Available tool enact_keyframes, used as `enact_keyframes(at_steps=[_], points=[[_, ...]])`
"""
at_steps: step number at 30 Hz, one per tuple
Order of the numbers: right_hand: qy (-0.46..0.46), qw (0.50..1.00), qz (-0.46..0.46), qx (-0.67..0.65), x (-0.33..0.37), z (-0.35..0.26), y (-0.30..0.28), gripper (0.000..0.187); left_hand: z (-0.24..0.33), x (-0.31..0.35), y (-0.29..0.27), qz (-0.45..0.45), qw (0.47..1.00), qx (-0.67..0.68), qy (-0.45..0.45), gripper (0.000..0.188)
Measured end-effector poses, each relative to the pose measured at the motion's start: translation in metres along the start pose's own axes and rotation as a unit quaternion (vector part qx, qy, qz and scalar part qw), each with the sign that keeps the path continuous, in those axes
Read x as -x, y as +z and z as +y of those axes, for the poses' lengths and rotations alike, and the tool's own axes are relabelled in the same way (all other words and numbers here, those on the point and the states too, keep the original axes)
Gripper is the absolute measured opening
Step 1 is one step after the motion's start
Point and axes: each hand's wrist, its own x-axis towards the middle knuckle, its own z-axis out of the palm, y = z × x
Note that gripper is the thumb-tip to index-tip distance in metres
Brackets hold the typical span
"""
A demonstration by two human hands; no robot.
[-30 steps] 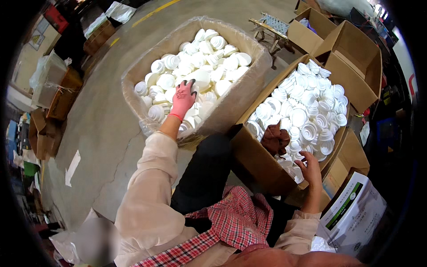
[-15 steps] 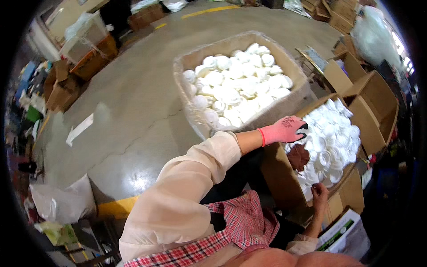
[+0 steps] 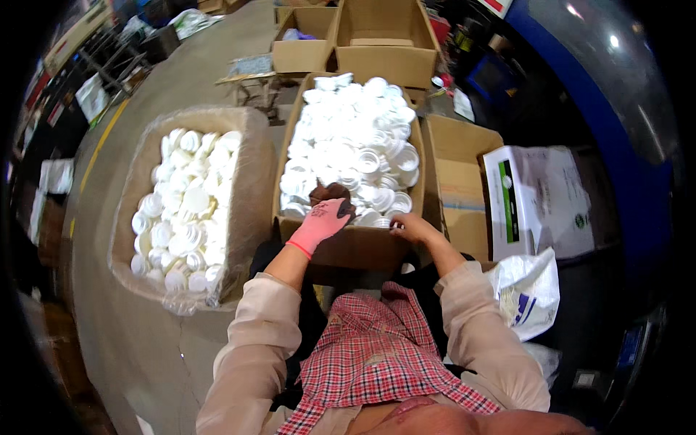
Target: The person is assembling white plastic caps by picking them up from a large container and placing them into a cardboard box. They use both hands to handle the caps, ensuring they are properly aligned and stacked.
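White plastic caps (image 3: 351, 127) are heaped in an open cardboard box (image 3: 348, 243) in front of me. My left hand (image 3: 322, 221), in a pink glove with dark fingertips, is at the box's near left edge with its fingers curled. Just beyond it lies a crumpled brown piece (image 3: 330, 193), perhaps cloth; whether the fingers grip it is hidden. At the near right edge, my bare right hand (image 3: 415, 228) has its thumb and fingers drawn together beside the caps. Whatever they hold, if anything, is too small to make out.
On the left stands a plastic-lined carton (image 3: 250, 174) of similar white caps (image 3: 190, 210). An open carton (image 3: 460, 167) and a white printed box (image 3: 540, 192) are at the right, with a white plastic bag (image 3: 528, 293) nearer. More open cartons (image 3: 384, 58) stand beyond the heap.
The view has swung rightward, so the cap box now lies straight ahead. My left hand has drawn back from the far left side of the heap to the near edge, by the brown piece.
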Motion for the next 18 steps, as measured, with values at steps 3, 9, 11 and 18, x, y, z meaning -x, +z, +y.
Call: enact_keyframes(at_steps=[3,9,11,18], points=[[-0.004,1.0,-0.019,0.006,-0.003,-0.002,0.003,0.027,0.023,-0.011,0.004,-0.096,0.995,0.031,-0.016,0.035],[-0.023,1.0,-0.015,0.007,-0.016,-0.009,0.006,0.035,0.035,-0.021,0.032,-0.109,0.993,0.043,0.028,0.036],[-0.034,0.999,-0.009,-0.006,-0.02,-0.015,0.004,0.036,0.038,-0.02,0.041,-0.088,0.995,0.015,0.035,0.037],[0.024,0.974,0.127,-0.184,-0.045,0.004,-0.021,0.063,0.05,-0.021,0.039,-0.141,0.989,-0.044,0.008,0.045]])
